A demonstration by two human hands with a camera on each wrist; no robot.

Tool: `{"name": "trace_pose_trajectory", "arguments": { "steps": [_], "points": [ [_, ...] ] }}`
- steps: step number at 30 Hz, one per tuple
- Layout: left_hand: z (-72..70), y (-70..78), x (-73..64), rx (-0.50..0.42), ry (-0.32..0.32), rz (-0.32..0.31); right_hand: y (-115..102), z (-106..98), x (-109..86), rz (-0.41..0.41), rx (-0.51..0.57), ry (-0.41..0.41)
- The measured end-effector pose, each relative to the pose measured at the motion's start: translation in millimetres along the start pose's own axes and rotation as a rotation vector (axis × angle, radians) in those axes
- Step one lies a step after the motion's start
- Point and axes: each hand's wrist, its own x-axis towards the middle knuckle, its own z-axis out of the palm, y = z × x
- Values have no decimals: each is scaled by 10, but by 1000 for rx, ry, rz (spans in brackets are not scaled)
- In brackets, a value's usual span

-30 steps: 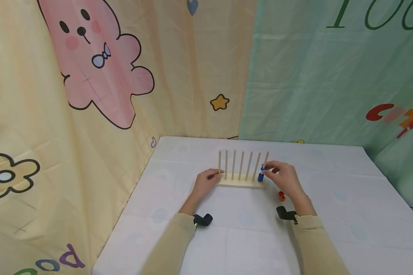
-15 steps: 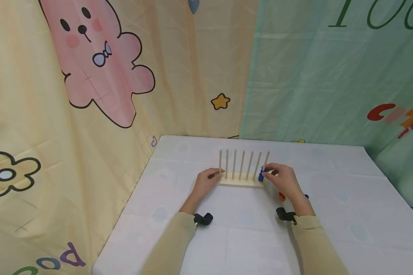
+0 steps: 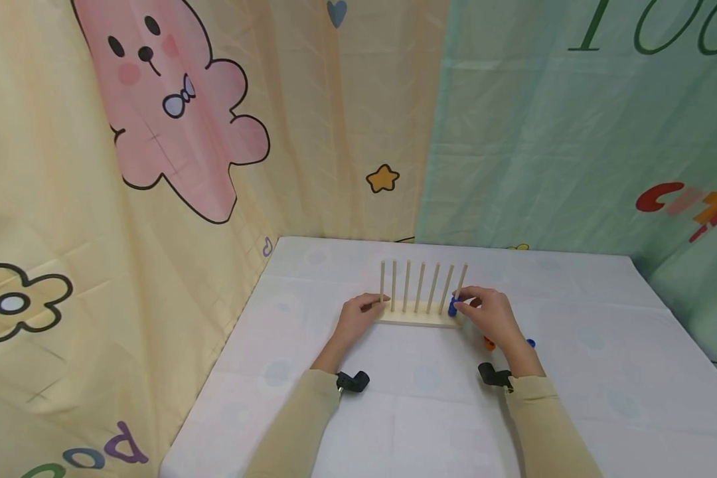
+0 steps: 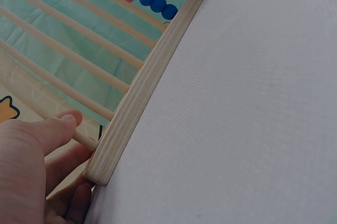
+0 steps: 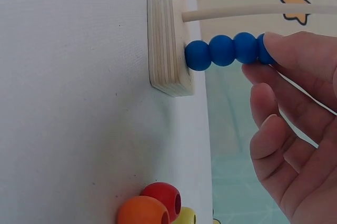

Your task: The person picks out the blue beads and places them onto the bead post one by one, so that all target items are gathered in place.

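A pale wooden peg rack (image 3: 418, 320) with a row of upright pegs stands on the table. My left hand (image 3: 358, 313) grips its left end, the thumb and fingers around the end peg (image 4: 84, 139) and the corner of the base. At the other end, several blue beads (image 5: 222, 50) are threaded on the rightmost peg (image 3: 463, 275), stacked down to the base. My right hand (image 3: 491, 315) pinches the uppermost blue bead (image 5: 265, 50) between thumb and forefinger, right against the beads below it. Its other fingers are loosely curled. The remaining pegs carry no beads.
Loose beads lie on the white table near my right wrist: an orange bead (image 5: 141, 212), a red bead (image 5: 164, 199), a yellow bead (image 5: 186, 215) and a blue bead (image 3: 531, 343). Printed curtains (image 3: 334, 133) hang behind the table.
My right hand has slid a blue bead down the rightmost peg, closing the gap above the stack. A loose blue bead now shows beside my right wrist. My left hand stays put.
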Motion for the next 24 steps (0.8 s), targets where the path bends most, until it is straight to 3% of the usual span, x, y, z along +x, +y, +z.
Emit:
{"name": "trace_pose_trajectory", "arguments": {
  "steps": [13,24],
  "points": [
    [23,-13,-6,20,-12,-4,1,-41,-36,12,-7,6],
    [16,7,11,25,1,-18,-108,-329,-39,-46,-48,18]
  ]
}}
